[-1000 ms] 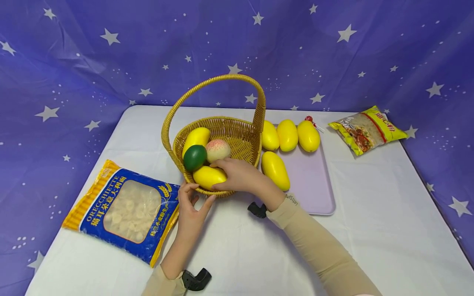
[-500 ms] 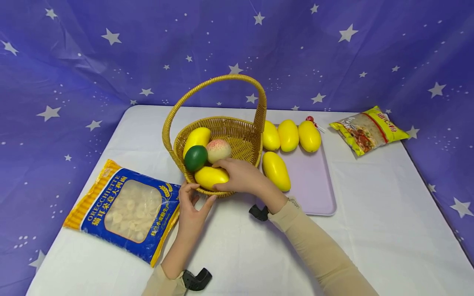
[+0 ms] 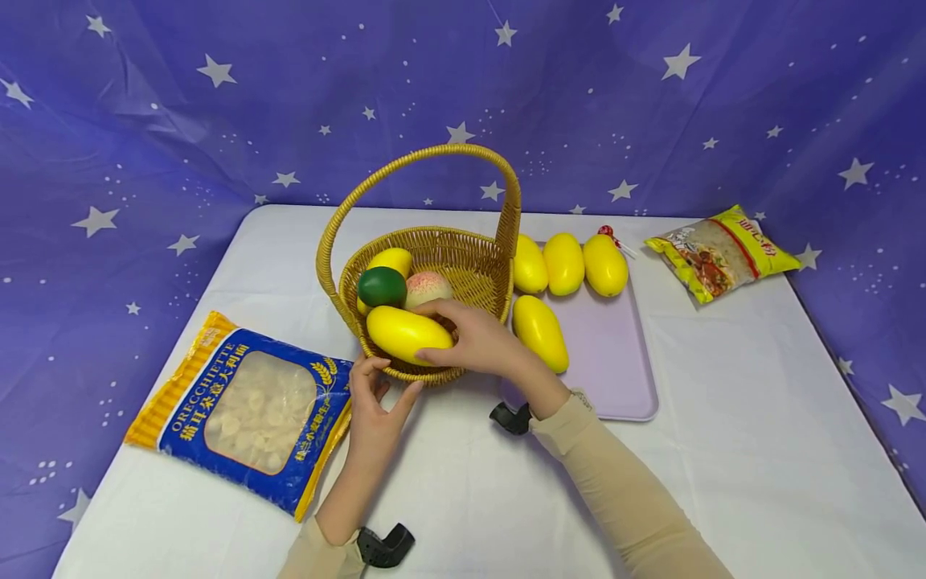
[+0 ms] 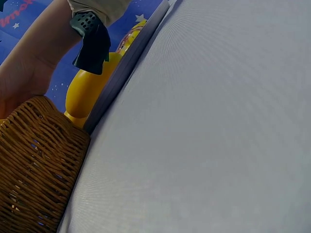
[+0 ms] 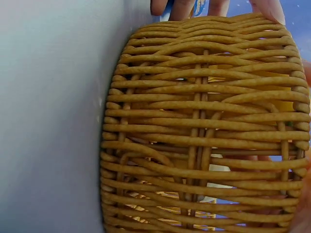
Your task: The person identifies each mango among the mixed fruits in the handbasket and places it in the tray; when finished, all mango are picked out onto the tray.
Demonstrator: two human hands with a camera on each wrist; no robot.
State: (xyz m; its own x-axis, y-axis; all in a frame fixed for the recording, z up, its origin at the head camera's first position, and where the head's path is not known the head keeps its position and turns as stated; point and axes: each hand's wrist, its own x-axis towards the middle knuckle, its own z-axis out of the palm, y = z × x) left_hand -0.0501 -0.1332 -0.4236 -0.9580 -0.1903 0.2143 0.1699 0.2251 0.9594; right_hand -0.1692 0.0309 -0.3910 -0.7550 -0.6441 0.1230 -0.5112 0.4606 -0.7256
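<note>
My right hand holds a yellow mango by its right end, thumb in front and fingers behind, at the front of the wicker basket. Behind it in the basket are a dark green oval fruit, a pinkish peach and another yellow mango. With thumb and fingers spread, my left hand touches the outside of the basket's front left rim. The right wrist view shows the left fingers beyond the woven wall.
Several yellow mangoes lie on a lilac tray right of the basket, with a red lollipop at its back edge. A blue orecchiette bag lies left, a yellow food packet at the back right.
My right hand has lifted the front mango slightly and tilted it, covering part of the peach. The green fruit has shifted up and turned. The left hand stays in place.
</note>
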